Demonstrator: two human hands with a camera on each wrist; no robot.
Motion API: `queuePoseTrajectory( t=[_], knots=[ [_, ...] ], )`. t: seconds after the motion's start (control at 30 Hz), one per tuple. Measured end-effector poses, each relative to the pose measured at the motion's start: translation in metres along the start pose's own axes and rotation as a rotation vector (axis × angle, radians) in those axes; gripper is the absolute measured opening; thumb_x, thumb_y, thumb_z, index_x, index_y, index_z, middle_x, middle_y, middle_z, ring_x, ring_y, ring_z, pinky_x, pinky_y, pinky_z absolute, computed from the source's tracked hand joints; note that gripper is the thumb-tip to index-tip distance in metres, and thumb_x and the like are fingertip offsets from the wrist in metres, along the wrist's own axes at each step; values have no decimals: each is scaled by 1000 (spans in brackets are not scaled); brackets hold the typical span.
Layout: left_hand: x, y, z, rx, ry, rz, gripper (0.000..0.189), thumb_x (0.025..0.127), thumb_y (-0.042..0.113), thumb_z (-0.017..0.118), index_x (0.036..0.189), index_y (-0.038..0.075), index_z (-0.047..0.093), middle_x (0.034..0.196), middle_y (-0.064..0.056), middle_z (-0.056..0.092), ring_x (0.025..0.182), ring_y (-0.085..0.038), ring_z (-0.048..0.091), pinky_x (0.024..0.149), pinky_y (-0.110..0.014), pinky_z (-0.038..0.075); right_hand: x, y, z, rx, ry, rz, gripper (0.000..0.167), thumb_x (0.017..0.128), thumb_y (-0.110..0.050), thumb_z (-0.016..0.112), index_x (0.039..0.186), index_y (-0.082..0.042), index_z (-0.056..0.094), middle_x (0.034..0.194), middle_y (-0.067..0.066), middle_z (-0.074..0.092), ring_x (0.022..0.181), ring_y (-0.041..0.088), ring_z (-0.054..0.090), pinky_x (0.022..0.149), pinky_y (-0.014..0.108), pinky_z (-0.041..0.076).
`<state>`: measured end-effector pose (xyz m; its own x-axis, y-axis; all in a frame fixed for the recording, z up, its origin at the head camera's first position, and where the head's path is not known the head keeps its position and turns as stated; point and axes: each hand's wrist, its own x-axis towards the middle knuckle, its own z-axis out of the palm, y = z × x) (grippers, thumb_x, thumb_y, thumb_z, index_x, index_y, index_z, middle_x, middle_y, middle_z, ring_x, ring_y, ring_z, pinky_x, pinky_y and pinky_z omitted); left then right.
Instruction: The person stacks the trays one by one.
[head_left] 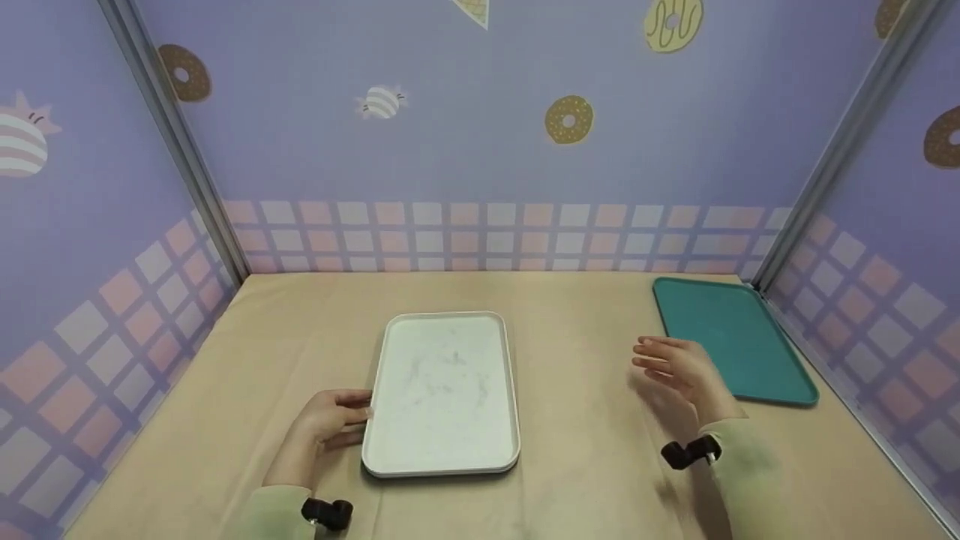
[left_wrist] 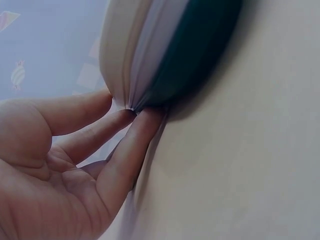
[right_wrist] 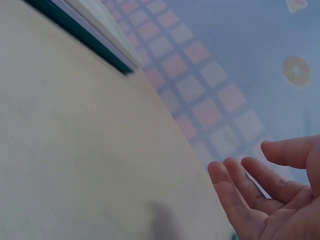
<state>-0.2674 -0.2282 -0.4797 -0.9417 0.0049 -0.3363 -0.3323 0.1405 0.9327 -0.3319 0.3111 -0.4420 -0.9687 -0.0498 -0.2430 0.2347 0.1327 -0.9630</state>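
Observation:
A white marbled tray (head_left: 442, 394) lies on top of a stack of trays. The left wrist view shows a pale tray (left_wrist: 155, 50) and a dark green tray (left_wrist: 202, 45) beneath it. My left hand (head_left: 330, 416) is at the stack's left side, its fingertips touching the layered rims. Its fingers (left_wrist: 127, 160) look mostly straight, spread across the edges from the top tray down to the green one. To the right, my right hand (head_left: 679, 367) hovers above the table with relaxed fingers and holds nothing. It overlaps the left edge of a teal tray (head_left: 731, 337) in the head view.
A beige cloth covers the table (head_left: 570, 450). Purple walls (head_left: 480, 135) with sweets and checks printed on them enclose the back and both sides. Grey metal posts (head_left: 817, 150) stand at the rear corners. The teal tray lies close to the right wall.

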Motion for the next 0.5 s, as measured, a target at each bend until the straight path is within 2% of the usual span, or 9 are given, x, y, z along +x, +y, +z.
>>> queuePoseTrajectory(
  t=[0.17, 0.37, 0.43, 0.5],
  knots=[
    [0, 0, 0, 13, 4, 5, 52, 97, -3, 65, 145, -10, 49, 133, -24, 64, 95, -17, 71, 86, -40, 64, -7, 2, -46, 96, 69, 11, 68, 107, -27, 58, 160, 3, 28, 102, -18, 72, 94, -2, 72, 88, 19, 59],
    [1, -1, -1, -20, -11, 2, 53, 96, -3, 66, 145, -11, 49, 124, -18, 69, 91, -17, 73, 83, -39, 64, -17, 6, -91, 194, 201, 37, 65, 104, -25, 62, 158, -4, 34, 88, -21, 72, 87, -3, 71, 85, 17, 59],
    [1, -1, -1, -24, -13, 3, 53, 96, -4, 65, 145, -12, 48, 122, -17, 69, 91, -16, 73, 83, -39, 64, -19, 7, -103, 217, 253, 45, 50, 104, -24, 62, 149, -10, 48, 85, -21, 71, 85, -3, 71, 83, 17, 59],
    [1, -1, -1, -24, -9, 7, 53, 96, -4, 65, 145, -12, 48, 120, -17, 68, 91, -16, 72, 84, -39, 64, -21, 9, -115, 229, 312, 51, 29, 103, -22, 63, 132, -16, 60, 81, -22, 69, 81, -4, 70, 80, 15, 59]
  ],
)
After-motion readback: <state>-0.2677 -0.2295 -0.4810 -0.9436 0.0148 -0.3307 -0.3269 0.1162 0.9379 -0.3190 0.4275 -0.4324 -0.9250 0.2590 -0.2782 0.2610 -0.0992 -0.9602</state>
